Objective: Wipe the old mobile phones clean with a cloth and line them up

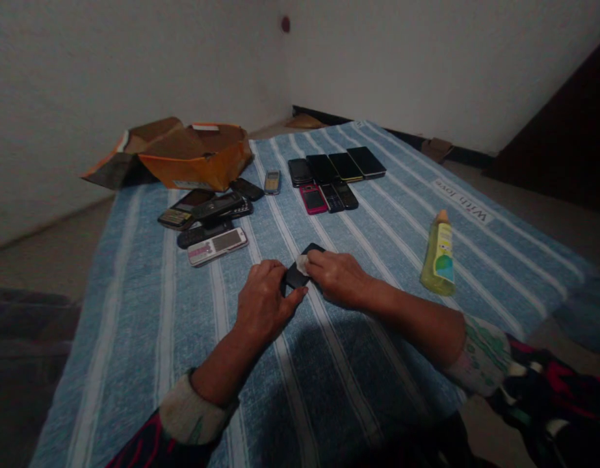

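Observation:
A dark mobile phone [298,278] lies on the striped cloth between my hands. My left hand [263,296] grips its near left end, with the thumb along the lower edge. My right hand [336,276] is closed on a small whitish wipe [302,264], pressed against the phone's upper face. Part of the phone is hidden under the wipe and fingers. Beyond my left hand is a loose pile of old phones, with a white and pink phone [218,247] nearest. Farther off, several phones sit in two rows, among them a pink phone [313,199].
A torn orange cardboard box [197,169] stands open at the back left. A small blue-grey phone [272,182] lies alone right of it. To the right, a bottle of yellow-green liquid [439,257] stands on the blue striped cloth [504,260]. White walls meet behind.

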`<state>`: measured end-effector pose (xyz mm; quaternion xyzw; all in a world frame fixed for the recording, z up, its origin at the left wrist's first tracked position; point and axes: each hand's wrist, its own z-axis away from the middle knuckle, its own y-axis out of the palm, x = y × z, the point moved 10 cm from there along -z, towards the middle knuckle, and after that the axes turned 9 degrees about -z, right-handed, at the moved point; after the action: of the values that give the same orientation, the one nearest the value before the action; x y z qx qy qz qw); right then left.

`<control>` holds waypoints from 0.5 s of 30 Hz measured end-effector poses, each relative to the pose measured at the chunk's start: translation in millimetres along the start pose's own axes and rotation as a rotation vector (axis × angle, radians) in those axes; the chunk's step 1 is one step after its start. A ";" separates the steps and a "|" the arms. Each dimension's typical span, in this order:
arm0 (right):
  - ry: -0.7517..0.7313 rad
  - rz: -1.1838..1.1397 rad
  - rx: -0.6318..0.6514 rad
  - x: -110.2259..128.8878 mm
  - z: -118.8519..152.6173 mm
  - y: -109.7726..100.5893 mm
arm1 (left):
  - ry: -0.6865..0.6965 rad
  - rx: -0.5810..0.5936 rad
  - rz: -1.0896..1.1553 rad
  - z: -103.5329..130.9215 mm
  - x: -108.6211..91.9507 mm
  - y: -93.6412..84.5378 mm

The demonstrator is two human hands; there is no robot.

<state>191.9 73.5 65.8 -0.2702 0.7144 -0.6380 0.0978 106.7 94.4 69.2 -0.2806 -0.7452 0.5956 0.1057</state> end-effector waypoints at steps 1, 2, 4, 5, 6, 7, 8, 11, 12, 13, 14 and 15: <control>0.050 0.002 -0.018 -9.0 -0.5 -2.7 | -0.007 0.011 0.009 0.3 0.4 0.3; 0.097 0.005 -0.033 -17.1 -0.6 -4.7 | -0.011 0.021 0.021 0.5 0.5 0.4; 0.144 0.003 -0.058 -24.5 0.6 -6.8 | -0.011 0.028 0.053 1.2 0.0 -0.1; 0.130 -0.005 -0.066 -21.9 1.5 -6.5 | -0.008 0.026 0.067 1.5 -0.3 -0.5; 0.095 -0.015 -0.068 -15.5 2.5 -5.2 | -0.003 0.021 0.076 1.9 -0.7 -0.6; 0.046 -0.027 -0.063 -6.8 3.5 -3.3 | 0.000 0.013 0.079 2.2 -0.7 -0.7; -0.003 -0.033 -0.049 2.4 4.5 -0.8 | 0.004 0.005 0.078 2.6 -0.5 -0.4; -0.062 -0.033 0.007 16.0 5.1 4.5 | 0.015 -0.015 0.065 3.3 -0.1 0.8; -0.040 -0.031 0.014 13.1 4.0 3.9 | 0.018 -0.020 0.065 3.3 0.0 1.0; -0.003 -0.030 0.016 7.2 2.6 2.3 | 0.017 -0.024 0.069 3.3 0.2 0.9; 0.045 -0.029 0.012 -1.2 1.3 -0.1 | 0.014 -0.028 0.074 3.2 0.5 0.5; 0.097 -0.030 0.003 -10.9 0.4 -2.6 | 0.007 -0.032 0.082 3.1 1.0 -0.2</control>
<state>201.9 78.6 66.0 -0.2493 0.7133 -0.6528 0.0539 104.3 92.3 68.4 -0.3148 -0.7420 0.5866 0.0793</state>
